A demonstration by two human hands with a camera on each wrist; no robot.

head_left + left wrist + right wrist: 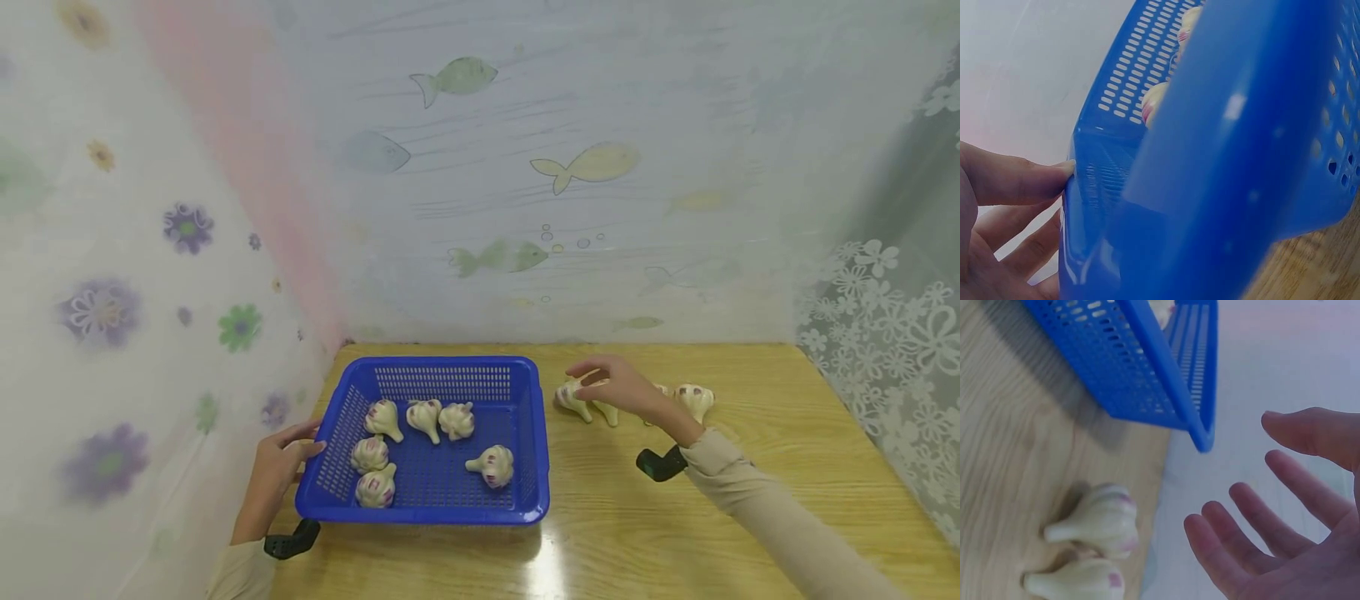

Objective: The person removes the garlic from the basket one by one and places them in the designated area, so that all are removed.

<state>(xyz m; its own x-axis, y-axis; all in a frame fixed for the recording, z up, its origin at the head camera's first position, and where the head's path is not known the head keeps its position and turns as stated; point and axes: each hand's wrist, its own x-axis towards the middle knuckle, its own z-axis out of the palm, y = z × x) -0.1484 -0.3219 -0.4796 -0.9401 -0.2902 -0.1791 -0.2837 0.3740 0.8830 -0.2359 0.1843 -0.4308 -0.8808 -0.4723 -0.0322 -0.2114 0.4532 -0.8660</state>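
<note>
A blue plastic basket (pixel 420 515) with slotted walls stands on the table, several purple-streaked garlic bulbs (pixel 497 466) lying inside it. My left hand (pixel 276 467) grips its left rim; in the left wrist view the thumb (pixel 1029 181) presses on the rim while the other fingers lie along the outside. To the right of the basket, my right hand (pixel 618 387) hovers above two garlic bulbs (pixel 572 400), partly covering one. The right wrist view shows its fingers (pixel 1260 515) spread and loosely bent, with nothing between them and both bulbs (pixel 1099 522) apart from the hand.
Farther right, another garlic bulb (pixel 693 402) lies on the wooden table (pixel 622 550), with one more mostly hidden behind my right wrist. A wall covering with fish drawings (pixel 585 167) rises along the back edge, and a flowered one (pixel 97 375) borders the left side.
</note>
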